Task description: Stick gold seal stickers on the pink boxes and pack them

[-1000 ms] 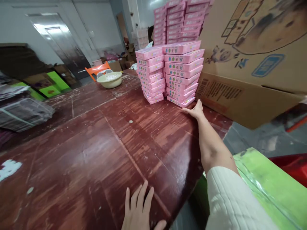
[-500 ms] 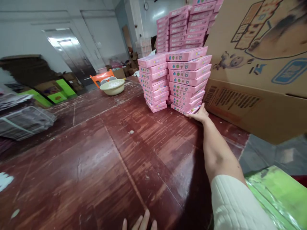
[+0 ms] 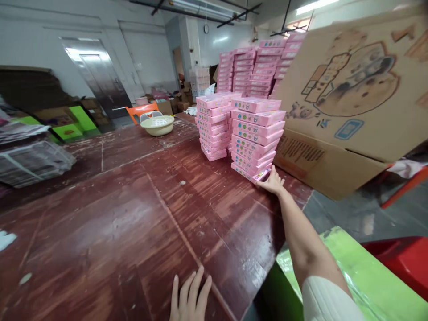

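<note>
A tall stack of flat pink boxes (image 3: 257, 129) stands on the dark red table (image 3: 133, 214), a little uneven from box to box. My right hand (image 3: 272, 182) reaches out to the lowest box and grips its near right corner, thumb on the front edge and fingers round the side. Just left of it is a second stack of pink boxes (image 3: 214, 129). My left hand (image 3: 190, 296) rests flat on the tabletop near the front edge, fingers apart and holding nothing.
A large printed cardboard box (image 3: 334, 102) stands right of the stacks. More pink boxes (image 3: 245, 69) are piled behind. A pale yellow basin (image 3: 158, 127) sits farther back left. Below the table's right edge are a green box (image 3: 368, 272) and a red object (image 3: 404, 258).
The gripped stack has come nearer to me, pulled by my right hand and now farther in front of the left stack. More of my left hand shows on the table.
</note>
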Demonstrator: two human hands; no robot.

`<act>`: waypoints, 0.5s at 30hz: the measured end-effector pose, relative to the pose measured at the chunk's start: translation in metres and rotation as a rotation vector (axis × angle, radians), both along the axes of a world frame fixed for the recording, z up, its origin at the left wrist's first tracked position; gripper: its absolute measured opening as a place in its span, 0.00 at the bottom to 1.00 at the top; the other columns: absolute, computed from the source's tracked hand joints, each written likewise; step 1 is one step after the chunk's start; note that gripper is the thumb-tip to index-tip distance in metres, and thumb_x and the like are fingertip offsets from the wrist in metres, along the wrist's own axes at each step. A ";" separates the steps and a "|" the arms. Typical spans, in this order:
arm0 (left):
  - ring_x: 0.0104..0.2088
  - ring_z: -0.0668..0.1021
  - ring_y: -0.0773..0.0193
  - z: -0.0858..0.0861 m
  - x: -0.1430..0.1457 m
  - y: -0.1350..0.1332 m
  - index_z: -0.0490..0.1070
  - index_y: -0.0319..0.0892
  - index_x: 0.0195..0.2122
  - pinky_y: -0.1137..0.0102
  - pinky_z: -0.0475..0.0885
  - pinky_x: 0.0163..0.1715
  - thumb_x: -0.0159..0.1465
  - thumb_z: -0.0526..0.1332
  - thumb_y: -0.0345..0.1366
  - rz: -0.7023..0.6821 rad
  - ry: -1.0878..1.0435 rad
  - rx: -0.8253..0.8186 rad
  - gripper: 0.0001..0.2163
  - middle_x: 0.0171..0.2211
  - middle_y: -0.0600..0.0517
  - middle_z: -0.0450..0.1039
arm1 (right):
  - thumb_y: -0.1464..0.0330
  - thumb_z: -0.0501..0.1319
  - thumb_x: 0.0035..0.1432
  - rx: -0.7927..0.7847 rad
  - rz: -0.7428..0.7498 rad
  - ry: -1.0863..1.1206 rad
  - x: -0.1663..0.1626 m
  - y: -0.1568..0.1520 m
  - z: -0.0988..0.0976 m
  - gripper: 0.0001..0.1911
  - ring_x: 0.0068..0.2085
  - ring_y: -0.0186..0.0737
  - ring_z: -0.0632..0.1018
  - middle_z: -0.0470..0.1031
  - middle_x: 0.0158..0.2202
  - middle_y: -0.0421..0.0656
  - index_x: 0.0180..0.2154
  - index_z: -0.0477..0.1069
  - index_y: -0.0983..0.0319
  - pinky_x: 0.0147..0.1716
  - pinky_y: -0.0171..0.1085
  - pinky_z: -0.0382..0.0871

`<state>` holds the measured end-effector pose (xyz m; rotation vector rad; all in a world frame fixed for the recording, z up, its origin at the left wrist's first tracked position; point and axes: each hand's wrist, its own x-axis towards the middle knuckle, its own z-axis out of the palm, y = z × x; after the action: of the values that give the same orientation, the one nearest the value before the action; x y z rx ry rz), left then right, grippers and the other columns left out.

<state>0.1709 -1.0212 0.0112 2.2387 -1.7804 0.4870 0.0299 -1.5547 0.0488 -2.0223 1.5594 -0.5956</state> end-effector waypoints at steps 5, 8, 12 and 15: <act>0.70 0.67 0.45 0.066 0.017 -0.021 0.56 0.43 0.72 0.40 0.57 0.71 0.68 0.62 0.41 -0.134 0.266 -0.022 0.33 0.73 0.36 0.58 | 0.46 0.71 0.42 -0.021 0.065 -0.001 -0.036 0.060 0.002 0.74 0.74 0.74 0.53 0.48 0.74 0.67 0.76 0.31 0.65 0.69 0.74 0.35; 0.76 0.53 0.42 0.164 0.044 -0.090 0.43 0.42 0.76 0.36 0.49 0.71 0.74 0.55 0.46 -0.268 0.301 -0.284 0.34 0.76 0.31 0.44 | 0.46 0.71 0.43 -0.043 0.138 -0.029 -0.055 0.102 -0.001 0.72 0.75 0.69 0.51 0.47 0.76 0.62 0.77 0.31 0.59 0.69 0.74 0.33; 0.77 0.49 0.47 0.311 0.057 -0.221 0.43 0.42 0.76 0.44 0.45 0.74 0.74 0.47 0.60 -0.483 0.253 -0.495 0.38 0.78 0.35 0.42 | 0.47 0.72 0.43 -0.079 0.241 -0.090 -0.075 0.161 -0.003 0.71 0.75 0.69 0.54 0.49 0.75 0.58 0.77 0.32 0.54 0.67 0.77 0.31; 0.75 0.56 0.47 0.370 0.039 -0.283 0.56 0.40 0.73 0.46 0.48 0.73 0.72 0.45 0.64 -0.572 0.202 -0.348 0.38 0.74 0.37 0.56 | 0.47 0.72 0.43 -0.114 0.313 -0.149 -0.083 0.204 -0.006 0.71 0.74 0.70 0.55 0.51 0.74 0.60 0.77 0.34 0.55 0.67 0.78 0.32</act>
<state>0.2096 -1.3042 0.3809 1.4111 -1.9342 0.3916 -0.0531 -1.3511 0.0430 -2.1926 1.1162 -0.7041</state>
